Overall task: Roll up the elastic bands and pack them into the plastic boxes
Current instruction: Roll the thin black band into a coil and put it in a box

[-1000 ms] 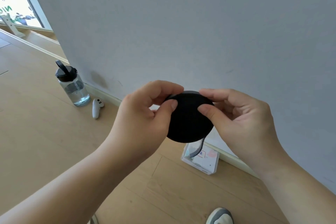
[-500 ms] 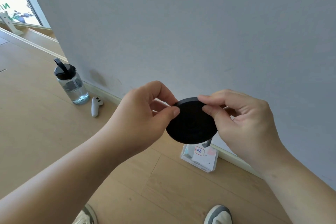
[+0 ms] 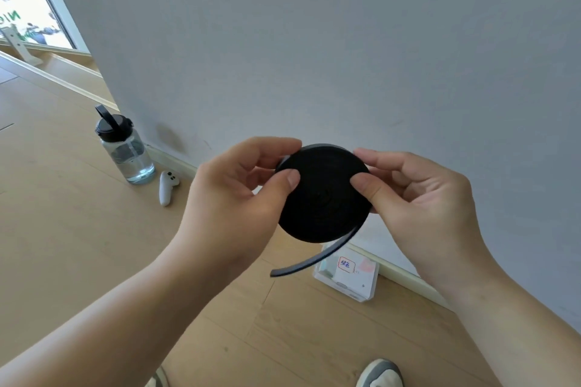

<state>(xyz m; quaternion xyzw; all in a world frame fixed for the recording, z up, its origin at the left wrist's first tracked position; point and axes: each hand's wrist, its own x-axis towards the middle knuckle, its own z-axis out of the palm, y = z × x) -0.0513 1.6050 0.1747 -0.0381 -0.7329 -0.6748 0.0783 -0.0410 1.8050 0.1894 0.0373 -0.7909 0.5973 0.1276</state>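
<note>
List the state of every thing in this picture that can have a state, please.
elastic band: wound into a flat black coil, a short tail hanging loose below.
left hand: pinches the coil's left edge.
right hand: pinches the coil's right edge.
plastic box: on the floor by the wall; open or closed cannot be told.
water bottle: upright, cap on, partly filled.
white controller: lying on the floor beside the bottle.

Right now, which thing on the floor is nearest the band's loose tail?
The labelled plastic box, just beneath it; the water bottle and white controller lie farther left.
</note>
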